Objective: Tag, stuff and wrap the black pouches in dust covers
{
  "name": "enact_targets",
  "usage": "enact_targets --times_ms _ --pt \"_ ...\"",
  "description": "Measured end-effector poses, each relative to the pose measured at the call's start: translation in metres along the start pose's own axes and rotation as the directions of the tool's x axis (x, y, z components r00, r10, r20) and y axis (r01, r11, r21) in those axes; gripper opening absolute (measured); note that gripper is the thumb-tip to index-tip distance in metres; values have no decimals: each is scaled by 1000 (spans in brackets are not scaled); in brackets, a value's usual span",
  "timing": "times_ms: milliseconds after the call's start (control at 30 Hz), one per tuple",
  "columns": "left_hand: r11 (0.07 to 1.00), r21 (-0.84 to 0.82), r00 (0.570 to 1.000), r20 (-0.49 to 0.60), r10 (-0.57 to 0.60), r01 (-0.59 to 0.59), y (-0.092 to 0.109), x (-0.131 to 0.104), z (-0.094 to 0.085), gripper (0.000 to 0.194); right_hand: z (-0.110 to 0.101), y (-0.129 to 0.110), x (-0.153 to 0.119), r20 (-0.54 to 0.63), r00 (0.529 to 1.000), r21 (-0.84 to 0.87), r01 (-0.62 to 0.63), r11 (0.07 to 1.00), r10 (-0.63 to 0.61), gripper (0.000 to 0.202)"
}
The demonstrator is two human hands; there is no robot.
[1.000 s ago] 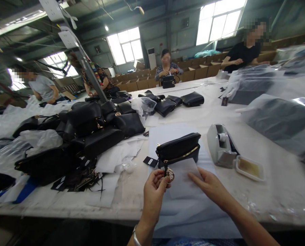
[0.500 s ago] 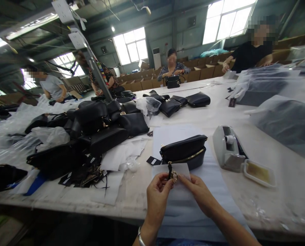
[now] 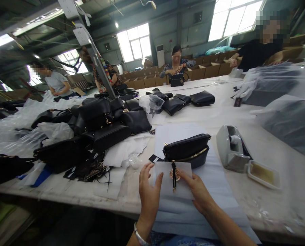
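Note:
A black zippered handbag (image 3: 188, 150) lies in front of me on a large white sheet (image 3: 206, 208). From its zip pull hangs a round gold charm (image 3: 176, 175) with a black tassel, resting on a small piece of thin white paper (image 3: 165, 186). My right hand (image 3: 200, 191) pinches that paper at its right side, the thumb against the charm's edge. My left hand (image 3: 149, 186) is open, fingers apart, at the paper's left edge. A black hang tag (image 3: 155, 159) sticks out beside the bag's left end.
Black bags (image 3: 111, 136) are piled on the left, with loose black tags (image 3: 91, 171) before them. To the right stand a grey tape dispenser (image 3: 230, 150) and a shallow white dish (image 3: 264, 174). Wrapped bags (image 3: 291, 126) lie farther right. Several co-workers are around the table.
My left hand has let go of the charm and opened, moving left. The charm and tassel now lie flat on the small paper under my right thumb.

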State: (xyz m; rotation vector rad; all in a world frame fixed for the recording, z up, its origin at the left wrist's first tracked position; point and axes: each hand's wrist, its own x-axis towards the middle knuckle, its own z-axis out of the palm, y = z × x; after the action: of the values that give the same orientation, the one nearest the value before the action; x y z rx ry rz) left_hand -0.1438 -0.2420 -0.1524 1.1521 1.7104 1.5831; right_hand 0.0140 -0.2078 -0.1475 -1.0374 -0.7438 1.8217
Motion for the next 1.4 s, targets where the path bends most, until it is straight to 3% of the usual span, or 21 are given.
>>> enact_targets --times_ms 33,67,133,167,200,333,400,467,567,667,933,1100,1233,1400 --pt "986 -117 991 83 -106 115 0 3 -1 48 0 -1 -1 10 1000 6 -15 1000 15 38" --pt "940 -228 953 223 -203 254 2 5 -1 53 0 -1 -1 15 1000 5 -21 1000 21 38" --pt "808 -331 818 497 -290 488 6 6 2 54 0 -1 0 14 1000 -14 -22 1000 22 39" --pt "774 -334 769 569 -290 538 10 6 4 53 -1 0 1 6 1000 -34 -10 999 11 40" --pt "774 -325 757 588 -284 543 13 5 8 51 -2 2 2 -8 1000 -67 18 998 -19 41" --pt "857 -297 869 402 -288 421 19 -2 22 44 -8 5 9 -76 958 -321 239 916 -277 47" --pt "860 -310 895 328 -303 405 18 -5 27 43 -12 3 8 -52 937 -426 292 857 -345 47" --pt "858 -316 898 316 -307 405 15 -6 29 42 -18 -1 5 12 959 -404 265 876 -284 49" --pt "866 -301 895 334 -296 399 13 -6 27 40 -26 -3 -1 118 986 -189 136 972 -115 59" --pt "877 -276 894 339 -293 393 12 -5 24 40 -29 0 -1 158 984 -113 95 989 -77 49" --pt "975 -71 948 257 -186 210 18 -9 22 34 -9 16 10 16 944 -461 299 835 -329 39" --pt "986 -124 966 247 -78 112 21 -18 25 37 2 29 9 -64 876 -528 376 762 -477 39" --pt "998 -59 974 228 5 9 16 -15 24 32 2 21 8 30 887 -580 391 715 -462 38" --pt "998 11 941 332 59 -66 15 -5 12 30 -2 0 9 201 890 -653 433 621 -410 39"
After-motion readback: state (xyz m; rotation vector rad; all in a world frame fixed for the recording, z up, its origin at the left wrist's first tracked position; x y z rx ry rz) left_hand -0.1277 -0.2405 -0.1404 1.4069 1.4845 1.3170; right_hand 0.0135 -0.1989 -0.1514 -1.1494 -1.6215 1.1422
